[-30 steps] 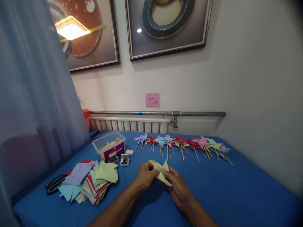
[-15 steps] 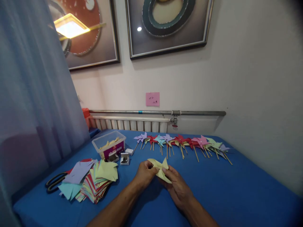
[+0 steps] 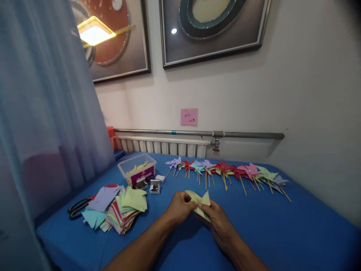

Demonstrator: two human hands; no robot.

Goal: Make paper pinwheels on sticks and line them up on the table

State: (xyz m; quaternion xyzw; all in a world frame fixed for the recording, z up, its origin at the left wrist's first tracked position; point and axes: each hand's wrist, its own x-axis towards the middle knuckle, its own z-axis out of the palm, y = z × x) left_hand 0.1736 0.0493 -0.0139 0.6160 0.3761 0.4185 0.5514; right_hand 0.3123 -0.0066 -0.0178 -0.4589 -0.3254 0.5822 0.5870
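A pale yellow paper pinwheel (image 3: 203,198) with folded points is held between my two hands over the blue surface. My left hand (image 3: 181,207) pinches it from the left, thumb near its middle. From the right, my right hand (image 3: 218,220) grips it, its thumb pressed close to the left thumb and its fingers behind the paper. The thumbs cover the pinwheel's centre. To the left lies a fanned stack of cut paper sheets (image 3: 128,210) in several colours, with a lilac sheet (image 3: 102,199) beside it.
Scissors with black handles (image 3: 79,207) lie partly under the paper. Behind stand a plastic tub of sticks (image 3: 141,175) and an open small white box (image 3: 155,187). A row of finished pinwheels on sticks (image 3: 222,168) lies along the back, before a radiator (image 3: 160,145). A curtain (image 3: 56,113) hangs left.
The view has shifted so everything sits further right. My thumbs have come together over the pinwheel's middle, and its right-hand points are folded in closer.
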